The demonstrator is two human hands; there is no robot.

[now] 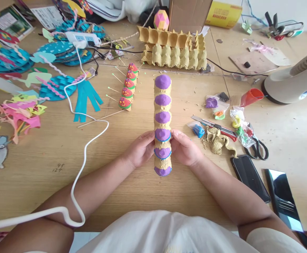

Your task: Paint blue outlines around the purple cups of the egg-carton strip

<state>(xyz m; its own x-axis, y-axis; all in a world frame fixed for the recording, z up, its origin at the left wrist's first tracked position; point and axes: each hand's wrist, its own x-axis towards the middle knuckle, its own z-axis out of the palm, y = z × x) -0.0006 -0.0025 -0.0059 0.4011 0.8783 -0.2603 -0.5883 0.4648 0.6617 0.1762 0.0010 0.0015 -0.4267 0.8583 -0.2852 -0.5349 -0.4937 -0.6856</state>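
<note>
Between my two hands stretches an egg carton strip, its several humps capped with purple clay. Blue clay edging runs along the lower rim of the caps nearest me. My left hand grips the strip's left side, and my right hand grips its right side, thumbs near the fourth cap. The fingertips under the strip are hidden. Beyond my left hand lies a finished-looking strip with red and green humps, smiling faces and thin sticks. Right of my right hand are a bag of blue clay and torn carton scraps.
Egg cartons sit at the back. On the right are a utility knife, scissors, a red cup, a phone and a lamp base. A white cable crosses the left side near woven blue paper crafts.
</note>
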